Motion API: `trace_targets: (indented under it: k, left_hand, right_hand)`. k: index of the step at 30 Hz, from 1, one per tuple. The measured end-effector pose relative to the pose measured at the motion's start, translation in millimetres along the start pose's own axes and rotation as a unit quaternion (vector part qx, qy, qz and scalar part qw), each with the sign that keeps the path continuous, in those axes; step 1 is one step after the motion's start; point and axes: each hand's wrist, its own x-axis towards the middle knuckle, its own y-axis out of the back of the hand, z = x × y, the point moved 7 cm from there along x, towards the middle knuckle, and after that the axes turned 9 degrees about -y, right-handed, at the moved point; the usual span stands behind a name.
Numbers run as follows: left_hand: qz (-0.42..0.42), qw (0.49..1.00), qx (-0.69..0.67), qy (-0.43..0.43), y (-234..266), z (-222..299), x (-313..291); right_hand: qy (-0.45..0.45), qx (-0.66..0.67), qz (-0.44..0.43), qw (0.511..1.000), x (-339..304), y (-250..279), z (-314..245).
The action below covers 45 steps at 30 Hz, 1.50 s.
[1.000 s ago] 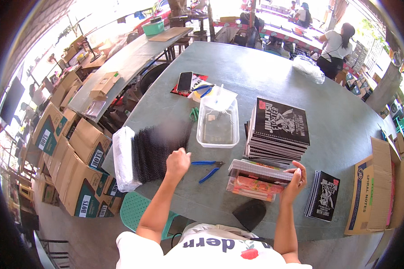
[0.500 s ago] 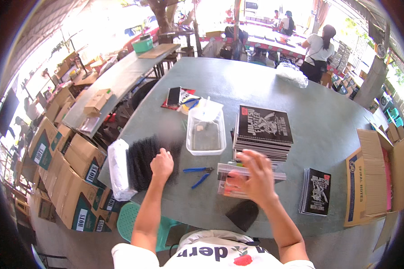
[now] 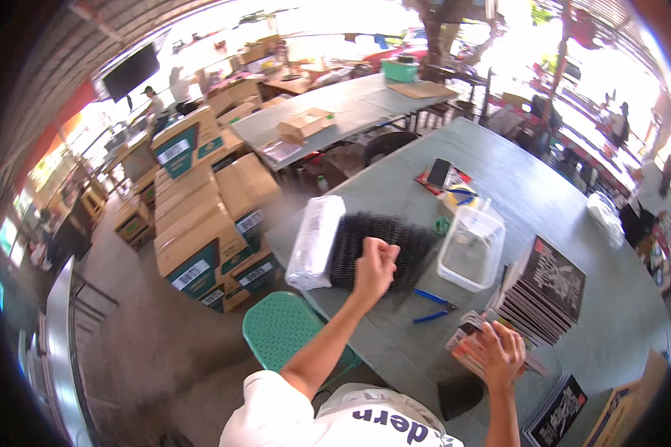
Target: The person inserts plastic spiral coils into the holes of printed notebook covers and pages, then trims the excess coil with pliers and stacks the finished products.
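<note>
We take the clear plastic tub (image 3: 471, 249) on the grey surface (image 3: 574, 208) as our landmark. Just to the left of it lies a heap of black spiral binding coils (image 3: 373, 242), and our left hand (image 3: 374, 267) rests on that heap with the fingers curled in around some of the coils. Left of the coils sits a white wrapped bundle (image 3: 314, 242). Below the tub lie blue-handled pliers (image 3: 434, 305). To the tub's right stands a stack of black-covered booklets (image 3: 540, 294). Below and right of the tub, our right hand (image 3: 499, 356) lies flat, fingers spread, pressing on a small pile of colourful booklets (image 3: 473, 344) without gripping them. Beyond the tub lies a dark phone (image 3: 438, 172). A green stool (image 3: 287, 328) stands below the coils, off the surface.
</note>
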Motion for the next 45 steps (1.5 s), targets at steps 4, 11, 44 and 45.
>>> trace_targets:
  k: [4,11,44,45]
  left_hand:
    - [0.055,0.996,-0.072,-0.014,52.7,43.5,8.5]
    - [-0.130,0.965,-0.225,-0.040,-17.0,84.4,-17.5]
    - [-0.272,0.944,0.091,-0.163,-103.0,90.6,-58.5]
    - [-0.275,0.936,0.092,-0.197,-103.1,92.1,-57.3]
  right_hand:
    - [0.065,-0.020,-0.006,0.998,2.1,-2.0,-17.8]
    - [0.069,0.008,0.066,0.995,-14.0,-3.9,-5.1]
    - [-0.177,0.143,-0.073,0.971,43.9,-40.9,15.1]
    - [-0.173,0.140,-0.065,0.973,43.5,-38.8,13.3]
